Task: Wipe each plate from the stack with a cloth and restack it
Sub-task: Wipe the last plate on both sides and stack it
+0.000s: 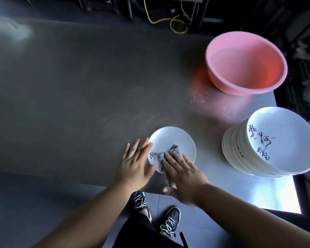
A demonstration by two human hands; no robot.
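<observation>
A single white plate (170, 140) with dark painted writing lies flat near the table's front edge. My right hand (183, 173) presses a grey cloth (168, 154) onto the plate's near side with straight fingers. My left hand (135, 163) lies flat with spread fingers against the plate's left rim, touching it. A tall tilted stack of white plates (268, 145) with the same writing and pink petals stands at the right, apart from both hands.
A pink plastic basin (247, 63) stands at the back right of the grey metal table (79, 86). The table's right edge runs just past the stack. Yellow cable (175, 24) lies on the floor beyond. My shoes (156, 212) show below the front edge.
</observation>
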